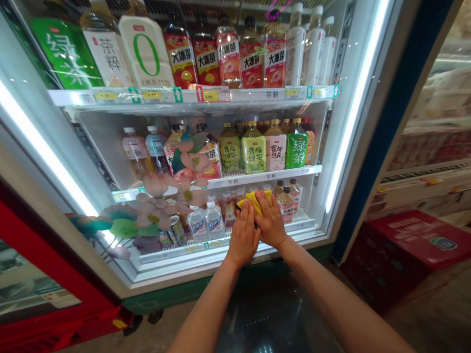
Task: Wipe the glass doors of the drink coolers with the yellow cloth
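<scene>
Both arms reach forward to a yellow cloth (268, 197) with a dark edge, spread against the glass front of a lit drinks cooler (327, 235). My right hand (271, 218) lies over the cloth, its fingers pressing it to the glass. Close beside it, my left hand (243, 234) has its fingertips on the cloth's lower left part. The two hands touch or overlap at the thumbs; most of the cloth is hidden under them. A flower decal (162, 201) sits on the glass to the left of my hands.
Behind the glass, bottled drinks such as a green tea bottle (296, 144) stand on several shelves (250, 95) with price tags. A red box (415, 240) is on the floor at right. A red-framed cooler (44, 255) adjoins at left.
</scene>
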The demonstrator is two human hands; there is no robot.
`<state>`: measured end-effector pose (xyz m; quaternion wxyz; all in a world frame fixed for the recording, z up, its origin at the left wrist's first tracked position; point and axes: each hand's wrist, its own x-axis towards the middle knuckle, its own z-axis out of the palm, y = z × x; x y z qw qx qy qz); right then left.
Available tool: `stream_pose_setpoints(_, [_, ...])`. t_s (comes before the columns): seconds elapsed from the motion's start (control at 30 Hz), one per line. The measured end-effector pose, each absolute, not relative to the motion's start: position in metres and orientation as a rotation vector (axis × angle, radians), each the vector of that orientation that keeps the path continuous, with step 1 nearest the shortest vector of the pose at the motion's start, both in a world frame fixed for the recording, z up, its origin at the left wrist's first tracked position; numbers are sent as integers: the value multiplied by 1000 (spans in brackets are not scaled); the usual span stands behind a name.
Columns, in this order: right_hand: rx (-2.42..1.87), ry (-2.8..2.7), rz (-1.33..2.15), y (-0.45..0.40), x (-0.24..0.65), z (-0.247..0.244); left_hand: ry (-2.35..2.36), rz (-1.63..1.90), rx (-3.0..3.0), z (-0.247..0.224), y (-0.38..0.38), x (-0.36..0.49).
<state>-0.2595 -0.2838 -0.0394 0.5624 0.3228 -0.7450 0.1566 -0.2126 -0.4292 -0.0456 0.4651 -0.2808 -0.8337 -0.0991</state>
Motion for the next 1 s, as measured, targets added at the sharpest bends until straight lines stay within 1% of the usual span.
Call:
stream_pose_setpoints(0.1, [752, -1749, 359, -283, -265, -51, -2045, -209, -691, -53, -428, -217])
stream_pose_setpoints(0.23, [791, -1748, 288, -230, -277, -68, -2069, -66, -773, -52, -414, -219])
stream_pose_setpoints(0.33, [698, -1764, 292, -197, -283, -59, -2087, -13, -760, -44, -402, -219])
stream_pose_setpoints(0.43, [593, -1732, 382, -202, -287, -37, -2062, -28, -666, -38, -399, -221])
stream_pose_setpoints(0.5, [641, -1705, 390, -219, -287, -30, -2039, -36, -624, -40, -400, -224])
stream_pose_setpoints(0.6, [724, -1708, 362, -231, -285, -46, -2026, -16, -630, -51, -402, -229])
stream_pose_setpoints(0.73, [662, -1759, 355, -200, -284, -79, -2065, 58, -772, -63, -395, -230])
stream_pose_setpoints(0.8, [554, -1775, 374, -182, -287, -78, -2097, 88, -801, -63, -390, -229])
stream_pose_setpoints(0.9, [409, -1740, 473, -179, -292, -60, -2117, 90, -718, -58, -381, -230])
stream_pose_setpoints(1.0, [474, -1725, 506, -195, -293, -55, -2105, 62, -628, -54, -374, -234])
